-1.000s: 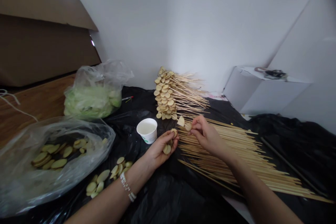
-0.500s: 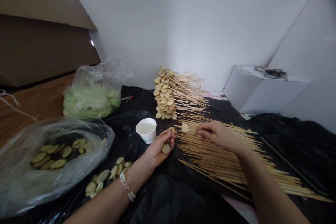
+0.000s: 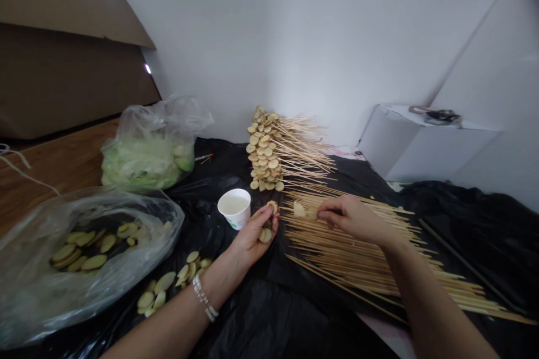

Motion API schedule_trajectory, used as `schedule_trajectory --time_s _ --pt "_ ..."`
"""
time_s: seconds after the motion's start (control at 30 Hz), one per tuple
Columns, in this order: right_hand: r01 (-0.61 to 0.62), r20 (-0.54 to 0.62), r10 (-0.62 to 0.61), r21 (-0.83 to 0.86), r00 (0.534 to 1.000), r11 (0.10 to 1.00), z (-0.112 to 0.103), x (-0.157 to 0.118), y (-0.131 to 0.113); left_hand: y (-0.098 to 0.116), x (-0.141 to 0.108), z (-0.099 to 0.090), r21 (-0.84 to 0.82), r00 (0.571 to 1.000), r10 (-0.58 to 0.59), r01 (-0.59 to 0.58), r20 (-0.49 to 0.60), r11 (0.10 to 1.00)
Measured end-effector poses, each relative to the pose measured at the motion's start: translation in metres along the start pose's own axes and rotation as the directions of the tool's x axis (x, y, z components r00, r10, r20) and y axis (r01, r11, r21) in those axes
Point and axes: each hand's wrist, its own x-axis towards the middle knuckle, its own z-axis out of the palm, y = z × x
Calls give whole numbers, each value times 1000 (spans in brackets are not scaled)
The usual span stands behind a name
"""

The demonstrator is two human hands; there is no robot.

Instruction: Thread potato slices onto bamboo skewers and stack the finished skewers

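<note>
My left hand (image 3: 254, 234) pinches a potato slice (image 3: 274, 207) between thumb and finger, while a few more slices (image 3: 265, 235) rest against its curled fingers. The fingers of my right hand (image 3: 353, 217) are closed around a thin wooden skewer, most of which is hard to make out. A pale potato slice (image 3: 298, 210) sits on that skewer, left of the right fingertips. A short gap separates the two hands. Under the right hand lies a wide spread of bare bamboo skewers (image 3: 349, 258). Behind the hands stands a stack of skewered potato slices (image 3: 264, 148), sticks pointing right.
A white paper cup (image 3: 234, 208) stands beside my left hand. Loose potato slices (image 3: 164, 282) lie near the left forearm. Farther left are an open plastic bag (image 3: 138, 263) of slices and a bag of pale green vegetable (image 3: 145, 160). A white box (image 3: 416, 146) is back right.
My left hand has shifted slightly left with its potato slices. My right hand and the skewered slice have moved a little to the right, widening the gap between the hands.
</note>
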Motion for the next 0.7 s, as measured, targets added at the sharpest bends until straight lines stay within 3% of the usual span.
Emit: schedule_trajectory --time_s 0.27,0.7 --pt "15 17 -15 -11 1000 1000 1 1 0 -1 -5 9 24 999 21 -20 -36 1000" --pt "-35 56 36 -18 998 999 -3 0 -4 -3 -3 8 41 998 41 -39 -51 998"
